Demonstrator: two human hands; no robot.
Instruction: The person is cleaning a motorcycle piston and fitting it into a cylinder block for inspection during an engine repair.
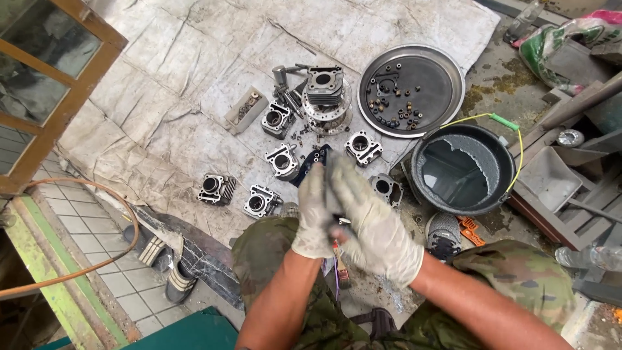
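Both gloved hands, the left hand [313, 214] and right hand [372, 223], close together around a small dark part [332, 209], gripping it steady above the engine cylinders [283, 161] spread just beyond them.

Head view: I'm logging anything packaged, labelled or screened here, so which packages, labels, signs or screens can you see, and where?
Crumpled plastic bag: top right corner, on the ground beyond the black bucket; green, pink and white, print too small to tell.
Small open box: on the grey sheet, left of the engine cylinders; rectangular, pale grey, holding small dark parts.
No signs or screens are visible.
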